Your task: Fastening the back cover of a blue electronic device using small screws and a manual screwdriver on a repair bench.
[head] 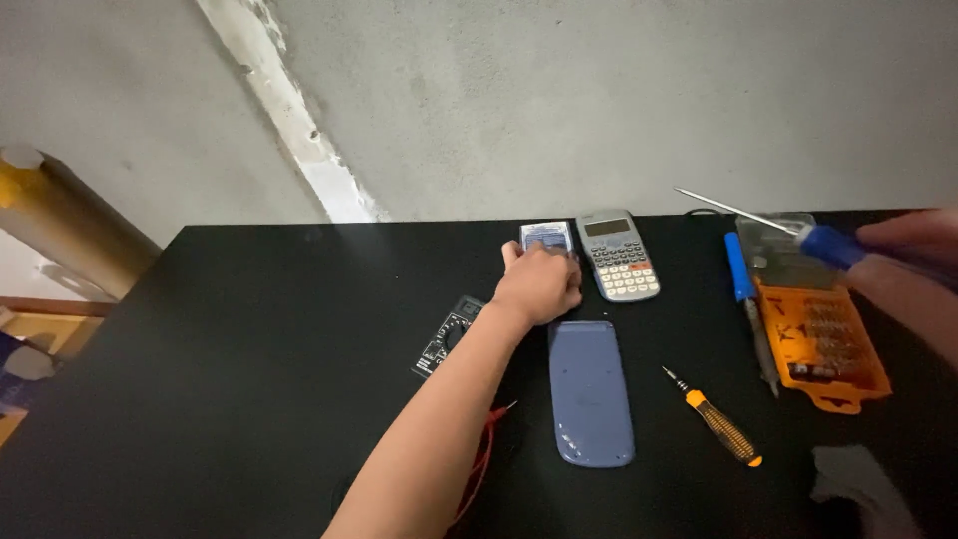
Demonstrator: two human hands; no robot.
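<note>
My left hand [540, 283] rests fingers down on a blue-grey calculator [547, 236] near the far edge of the black table [249, 339], covering most of it. A second grey calculator [619, 256] lies face up just to its right. A blue-grey calculator cover [590, 390] lies below my left hand. At the right edge, my right hand [913, 274] holds a blue-handled screwdriver [798, 235] in the air, its long metal shaft pointing up and left.
An orange bit-set case [823, 344] with its clear lid open lies at right. Beside it are a blue-handled tool [746, 299] and a small orange-and-black screwdriver [718, 419]. A black multimeter [447, 335] with red leads [484, 454] sits left of my arm. A concrete wall stands behind.
</note>
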